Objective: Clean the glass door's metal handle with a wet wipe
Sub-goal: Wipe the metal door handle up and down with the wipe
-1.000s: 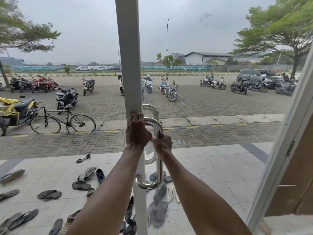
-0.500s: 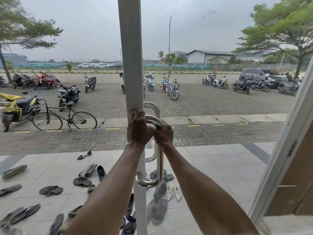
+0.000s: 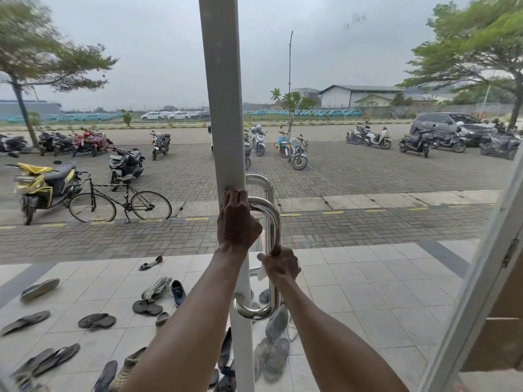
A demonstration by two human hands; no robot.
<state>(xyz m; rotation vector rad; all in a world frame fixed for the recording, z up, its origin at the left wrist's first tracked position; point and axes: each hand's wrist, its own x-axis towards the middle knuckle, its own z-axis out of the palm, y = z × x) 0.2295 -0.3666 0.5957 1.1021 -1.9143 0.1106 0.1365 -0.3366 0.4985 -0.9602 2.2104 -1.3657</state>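
Observation:
The curved polished metal handle [image 3: 272, 222] is fixed to the white upright frame [image 3: 223, 108] of the glass door. My left hand [image 3: 236, 222] grips the frame's edge level with the handle's top bend. My right hand [image 3: 283, 265] is wrapped around the handle's vertical bar about halfway down. A small bit of white wet wipe [image 3: 261, 274] shows under its fingers, pressed against the bar. A second handle [image 3: 261, 182] shows through the glass on the outer side.
Another white frame [image 3: 481, 278] slants up at the right, with a brown wall beside it. Through the glass, several sandals and shoes [image 3: 158, 290] lie on the tiled porch. Beyond are a bicycle [image 3: 119, 205] and parked motorbikes.
My right hand has slid down from the handle's top bend to the middle of the vertical bar. My left hand has stayed on the frame.

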